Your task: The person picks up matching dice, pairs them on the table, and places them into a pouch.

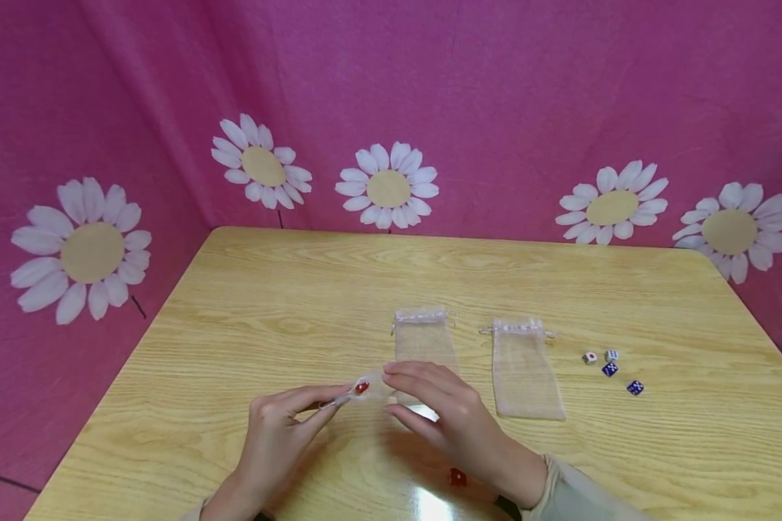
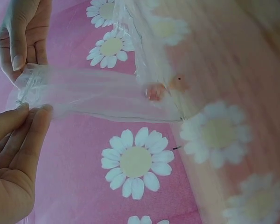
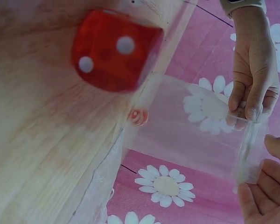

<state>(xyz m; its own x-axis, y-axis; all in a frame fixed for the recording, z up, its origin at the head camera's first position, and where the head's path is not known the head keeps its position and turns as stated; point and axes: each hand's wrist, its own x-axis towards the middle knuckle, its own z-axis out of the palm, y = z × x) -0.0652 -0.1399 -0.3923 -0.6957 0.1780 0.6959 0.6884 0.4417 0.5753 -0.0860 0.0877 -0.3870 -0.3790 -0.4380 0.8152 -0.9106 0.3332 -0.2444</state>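
Observation:
A sheer white organza drawstring bag is held up over the table, with a red die showing through its far end. My left hand pinches the bag's mouth end between thumb and fingers; the left wrist view shows this left hand at one corner. Fingertips of my right hand meet the bag's other side, its thumb standing apart from them. The right wrist view shows the right hand at the mouth's near corner. Below the right wrist, another red die lies on the table.
Two more organza bags lie flat on the wooden table, one middle bag partly behind the right hand and one right bag. Farther right sit white dice and blue dice. A pink flowered cloth hangs behind.

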